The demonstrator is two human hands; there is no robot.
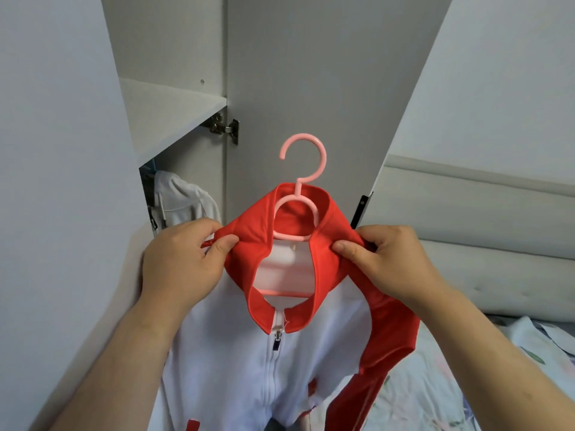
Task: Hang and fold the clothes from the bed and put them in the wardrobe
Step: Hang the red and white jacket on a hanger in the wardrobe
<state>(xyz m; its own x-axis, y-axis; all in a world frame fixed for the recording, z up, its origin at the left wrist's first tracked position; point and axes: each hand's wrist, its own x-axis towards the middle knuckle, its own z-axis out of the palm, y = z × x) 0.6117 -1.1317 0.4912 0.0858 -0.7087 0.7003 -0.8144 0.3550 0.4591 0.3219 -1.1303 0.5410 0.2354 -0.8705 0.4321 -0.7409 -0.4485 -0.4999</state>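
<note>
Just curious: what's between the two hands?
In the head view, the jacket's red collar with the pink hanger spans between left hand and right hand.

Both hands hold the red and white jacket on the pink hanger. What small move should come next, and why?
Probably carry the jacket left toward the open wardrobe. The hanger already sits inside the collar, its hook free above, and the left hand and right hand pinch the shoulders. A white garment hangs inside.
</note>
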